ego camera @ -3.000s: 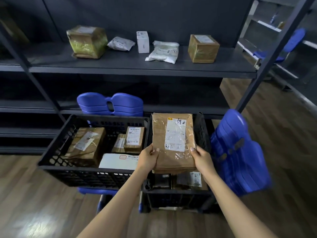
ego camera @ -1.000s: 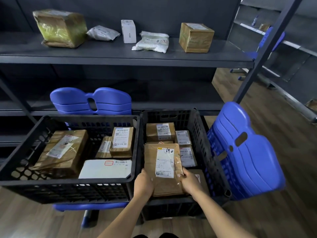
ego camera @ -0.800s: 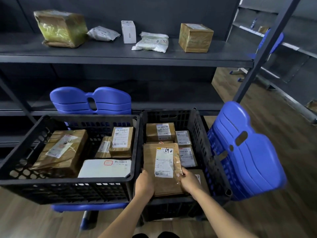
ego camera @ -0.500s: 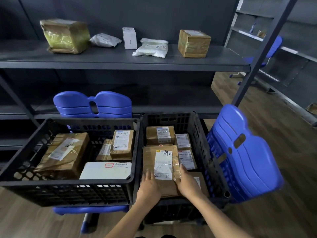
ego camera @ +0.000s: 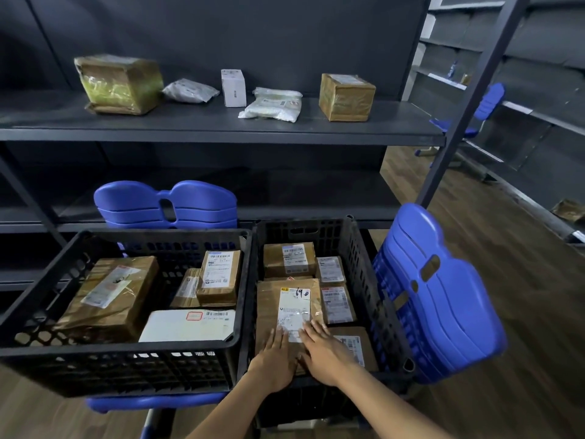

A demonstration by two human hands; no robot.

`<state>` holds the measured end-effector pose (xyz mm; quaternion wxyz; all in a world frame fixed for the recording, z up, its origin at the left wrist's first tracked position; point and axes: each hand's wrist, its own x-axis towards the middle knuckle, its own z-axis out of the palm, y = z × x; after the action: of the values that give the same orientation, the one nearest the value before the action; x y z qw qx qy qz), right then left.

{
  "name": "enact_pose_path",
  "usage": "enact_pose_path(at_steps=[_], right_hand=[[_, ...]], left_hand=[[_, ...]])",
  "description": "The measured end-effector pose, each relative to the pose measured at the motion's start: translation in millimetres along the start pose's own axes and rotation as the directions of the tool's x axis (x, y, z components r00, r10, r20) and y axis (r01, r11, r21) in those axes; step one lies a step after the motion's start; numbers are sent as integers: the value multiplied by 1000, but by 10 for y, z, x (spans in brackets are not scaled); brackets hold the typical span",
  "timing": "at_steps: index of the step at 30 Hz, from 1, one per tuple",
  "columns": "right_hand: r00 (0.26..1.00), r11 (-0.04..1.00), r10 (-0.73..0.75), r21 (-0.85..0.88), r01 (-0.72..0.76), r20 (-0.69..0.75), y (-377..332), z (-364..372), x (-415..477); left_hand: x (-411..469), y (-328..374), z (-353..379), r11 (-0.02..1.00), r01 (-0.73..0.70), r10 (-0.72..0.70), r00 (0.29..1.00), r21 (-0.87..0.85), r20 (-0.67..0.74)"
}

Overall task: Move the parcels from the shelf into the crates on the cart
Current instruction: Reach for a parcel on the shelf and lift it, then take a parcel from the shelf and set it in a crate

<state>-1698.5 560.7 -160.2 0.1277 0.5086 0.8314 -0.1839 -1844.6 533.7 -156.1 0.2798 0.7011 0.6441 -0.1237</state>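
Note:
A flat brown parcel (ego camera: 272, 299) with a white label lies in the right black crate (ego camera: 367, 274) on top of other parcels. My left hand (ego camera: 275, 356) and my right hand (ego camera: 323, 350) rest flat on its near end, fingers spread, gripping nothing. The left black crate (ego camera: 95, 353) holds several brown parcels and a white one. On the upper shelf (ego camera: 221, 128) stand a large taped box (ego camera: 118, 85), a grey bag (ego camera: 190, 90), a small white box (ego camera: 233, 88), a white bag (ego camera: 272, 106) and a brown cube box (ego camera: 346, 96).
Both crates sit on blue chairs, one backrest (ego camera: 166, 202) behind the left crate and another (ego camera: 433, 299) right of the right crate. A slanted shelf post (ego camera: 468, 99) rises at the right. Wooden floor lies beyond, with more shelving at the far right.
The flat brown parcel went from held above the crate down into the right crate. My hands let go of its sides and now lie flat on top of it.

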Motion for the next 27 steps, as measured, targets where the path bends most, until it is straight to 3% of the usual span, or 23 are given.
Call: enact_pose_path(at_steps=[3,7,17,27], right_hand=[[1000,999,-11,34,11,10,-29,-196,-51],[991,999,1,43,5,-134,-80,-594,-167],[961,997,63,52,-51,-268,-148,-1572,-270],[835,990,125,120,-71,-536,-19,-2715,-188]], left_hand=[[-65,25,-158,1000,3,-3,999,21,-39],[-239,30,-536,995,8,3,993,96,-114],[-536,23,-1694,987,-43,86,957,157,-275],[-483,179,-2989,982,-108,175,819,153,-547]])
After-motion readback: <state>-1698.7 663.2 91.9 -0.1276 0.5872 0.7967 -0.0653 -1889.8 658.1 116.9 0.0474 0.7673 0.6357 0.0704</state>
